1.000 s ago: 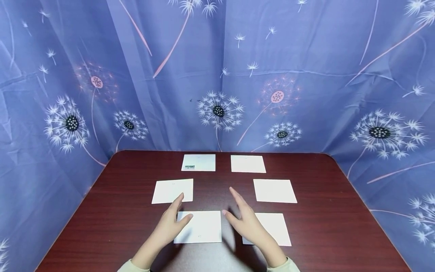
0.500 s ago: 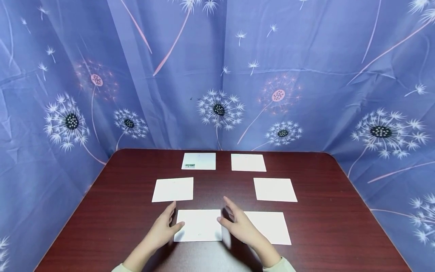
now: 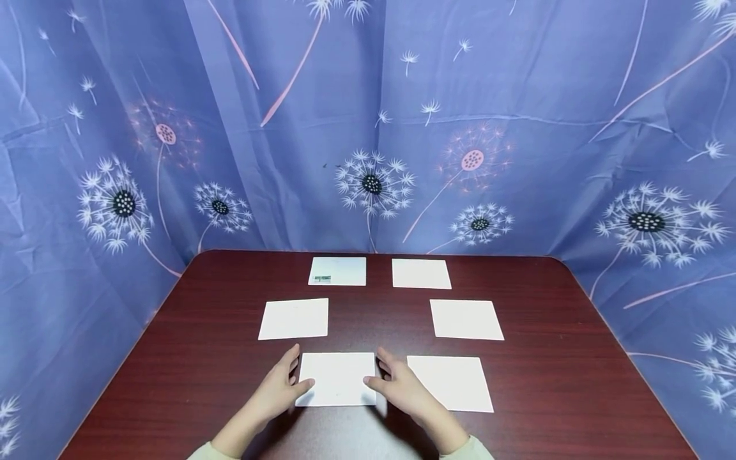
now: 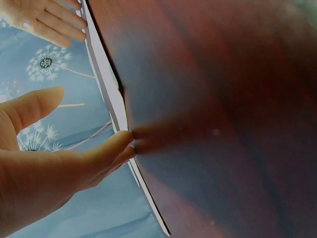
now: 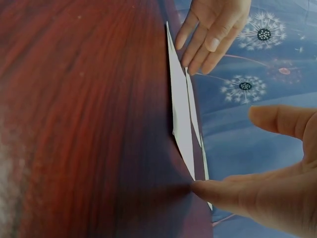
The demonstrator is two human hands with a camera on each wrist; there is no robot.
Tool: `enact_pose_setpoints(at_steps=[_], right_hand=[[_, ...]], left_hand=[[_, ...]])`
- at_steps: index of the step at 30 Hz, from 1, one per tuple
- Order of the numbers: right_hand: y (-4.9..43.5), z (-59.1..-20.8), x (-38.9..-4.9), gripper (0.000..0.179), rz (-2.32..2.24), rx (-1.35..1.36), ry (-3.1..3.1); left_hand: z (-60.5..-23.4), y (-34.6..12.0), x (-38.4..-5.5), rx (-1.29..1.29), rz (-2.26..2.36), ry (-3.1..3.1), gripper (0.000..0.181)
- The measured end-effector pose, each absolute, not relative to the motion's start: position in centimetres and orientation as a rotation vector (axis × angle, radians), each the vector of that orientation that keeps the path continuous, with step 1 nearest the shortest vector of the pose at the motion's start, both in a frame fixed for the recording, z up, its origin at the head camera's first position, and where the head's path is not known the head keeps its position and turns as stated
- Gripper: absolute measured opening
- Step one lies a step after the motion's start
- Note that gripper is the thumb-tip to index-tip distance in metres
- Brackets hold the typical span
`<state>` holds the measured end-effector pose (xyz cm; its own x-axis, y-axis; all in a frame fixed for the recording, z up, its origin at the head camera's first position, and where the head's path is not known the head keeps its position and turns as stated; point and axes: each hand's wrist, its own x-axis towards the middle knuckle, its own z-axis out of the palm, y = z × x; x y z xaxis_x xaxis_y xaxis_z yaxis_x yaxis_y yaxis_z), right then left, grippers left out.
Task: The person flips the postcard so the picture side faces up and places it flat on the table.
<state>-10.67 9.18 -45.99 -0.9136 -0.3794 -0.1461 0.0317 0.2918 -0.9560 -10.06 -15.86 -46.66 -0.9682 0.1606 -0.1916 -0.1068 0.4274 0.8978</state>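
A blank white card (image 3: 337, 375), stiff paper by its look, lies flat on the dark red table between my two hands in the head view. At its left edge is my left hand (image 3: 275, 388), fingers low by the table and thumb reaching over the card's corner. My right hand (image 3: 407, 387) mirrors it at the right edge, thumb over the card. In the left wrist view the left fingertips (image 4: 128, 139) are right at the tabletop, thumb held apart. The right wrist view shows the right fingertips (image 5: 199, 187) close by the card's near end. Neither hand grips anything.
Several more white cards lie around: one at right (image 3: 451, 383), two in the middle row (image 3: 294, 319) and two at the back. The back left card (image 3: 339, 271) has a small green picture. A blue dandelion curtain (image 3: 299, 160) hangs behind the table (image 3: 172, 383).
Both hands have come down toward the table. The left has shifted left to the card's left edge; the right has moved back and come to its right edge. The cards stay put.
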Motion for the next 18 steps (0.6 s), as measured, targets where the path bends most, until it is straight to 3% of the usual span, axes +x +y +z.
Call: enact_pose_setpoints(at_steps=[18], right_hand=[[8.32, -45.85, -10.44, 0.068, -1.728, -0.185, 2.197]], left_hand=[[-46.17, -15.28, -10.91, 0.005, 1.455, 2.475, 0.071]])
